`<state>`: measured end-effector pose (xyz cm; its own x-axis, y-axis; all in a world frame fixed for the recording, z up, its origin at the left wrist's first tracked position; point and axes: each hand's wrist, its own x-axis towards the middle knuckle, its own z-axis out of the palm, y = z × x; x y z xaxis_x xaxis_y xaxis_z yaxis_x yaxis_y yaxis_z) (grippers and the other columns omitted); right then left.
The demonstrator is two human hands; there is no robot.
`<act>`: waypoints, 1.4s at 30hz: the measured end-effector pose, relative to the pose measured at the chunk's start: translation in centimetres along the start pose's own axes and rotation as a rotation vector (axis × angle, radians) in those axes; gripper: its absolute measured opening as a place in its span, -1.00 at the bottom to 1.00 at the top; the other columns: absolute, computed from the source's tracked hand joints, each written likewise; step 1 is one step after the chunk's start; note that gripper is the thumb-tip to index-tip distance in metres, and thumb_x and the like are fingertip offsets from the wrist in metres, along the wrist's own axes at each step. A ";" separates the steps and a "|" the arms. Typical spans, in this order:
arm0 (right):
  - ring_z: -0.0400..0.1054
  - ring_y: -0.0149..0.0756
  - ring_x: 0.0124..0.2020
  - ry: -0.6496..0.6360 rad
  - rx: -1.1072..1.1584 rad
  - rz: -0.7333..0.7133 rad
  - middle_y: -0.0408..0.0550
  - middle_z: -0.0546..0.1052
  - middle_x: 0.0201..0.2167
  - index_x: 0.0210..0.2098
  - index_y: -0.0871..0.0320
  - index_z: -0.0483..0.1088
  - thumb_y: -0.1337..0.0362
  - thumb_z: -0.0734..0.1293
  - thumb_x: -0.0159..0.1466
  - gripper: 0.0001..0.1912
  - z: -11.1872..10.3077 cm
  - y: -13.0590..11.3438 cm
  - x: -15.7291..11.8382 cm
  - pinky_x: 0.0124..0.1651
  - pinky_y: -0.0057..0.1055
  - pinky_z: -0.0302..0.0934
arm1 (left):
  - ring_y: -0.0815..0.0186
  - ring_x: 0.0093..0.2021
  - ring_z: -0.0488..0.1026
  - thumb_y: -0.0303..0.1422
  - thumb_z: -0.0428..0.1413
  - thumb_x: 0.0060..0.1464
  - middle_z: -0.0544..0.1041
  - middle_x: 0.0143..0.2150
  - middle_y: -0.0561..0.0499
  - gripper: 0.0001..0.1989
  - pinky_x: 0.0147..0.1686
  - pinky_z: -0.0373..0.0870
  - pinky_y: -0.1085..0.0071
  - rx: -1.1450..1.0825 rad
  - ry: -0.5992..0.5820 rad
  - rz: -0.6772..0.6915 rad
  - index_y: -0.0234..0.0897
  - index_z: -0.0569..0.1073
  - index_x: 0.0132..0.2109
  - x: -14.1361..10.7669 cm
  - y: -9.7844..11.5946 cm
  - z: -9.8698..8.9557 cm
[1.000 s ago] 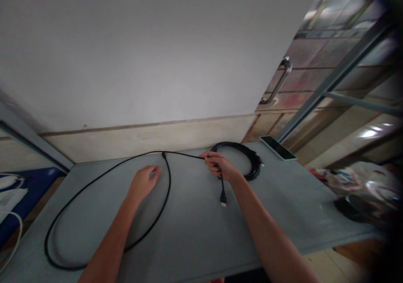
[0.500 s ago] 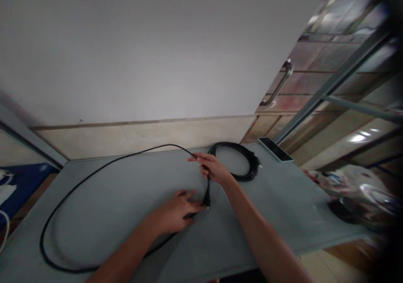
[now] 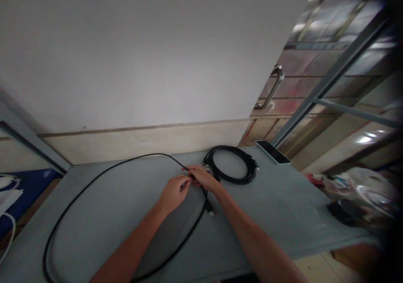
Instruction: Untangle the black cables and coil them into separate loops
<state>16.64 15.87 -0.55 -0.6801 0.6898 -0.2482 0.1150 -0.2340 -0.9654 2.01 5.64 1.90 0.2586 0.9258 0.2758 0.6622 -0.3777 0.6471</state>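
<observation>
A black cable (image 3: pixel 82 189) makes a wide loop on the grey table, its near part running off the bottom edge of the view. My right hand (image 3: pixel 203 179) is closed on the cable at the loop's right side. Against its fingertips, my left hand (image 3: pixel 176 190) is closed, thumb and fingers together; what lies between them is too small to make out. A black connector (image 3: pixel 209 208) with a light metal tip hangs or lies just below my right hand. Behind my right hand, a coiled black cable (image 3: pixel 234 179) lies on the table.
A phone (image 3: pixel 273 152) lies at the table's (image 3: pixel 273 207) back right corner. Plastic bags (image 3: pixel 355 182) and a dark round object (image 3: pixel 344 211) are at the right. Metal posts rise at both sides. A blue surface (image 3: pixel 34 188) with white cords is at the far left.
My left hand has moved up from the connector to my right hand, and its spread fingers have closed. The near part of the cable now curves below my right hand. The view has shifted slightly.
</observation>
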 end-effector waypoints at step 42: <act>0.15 -0.55 -0.65 0.206 0.338 -0.334 -0.22 0.41 -0.53 -0.27 0.15 0.39 0.08 0.49 0.09 -0.65 -0.7 -0.7 0.0 -0.61 -0.55 0.00 | 0.22 -0.24 0.52 -0.26 -0.08 0.30 0.61 -0.24 -0.08 -0.68 -0.20 0.34 0.37 0.218 0.092 -0.144 -0.24 0.56 -0.12 0.3 -4.4 -2.9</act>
<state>17.04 16.52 0.05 -0.4794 0.8772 0.0255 -0.3471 -0.1628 -0.9236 -2.81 7.58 1.19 0.0923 0.9606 0.2622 0.8255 -0.2210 0.5193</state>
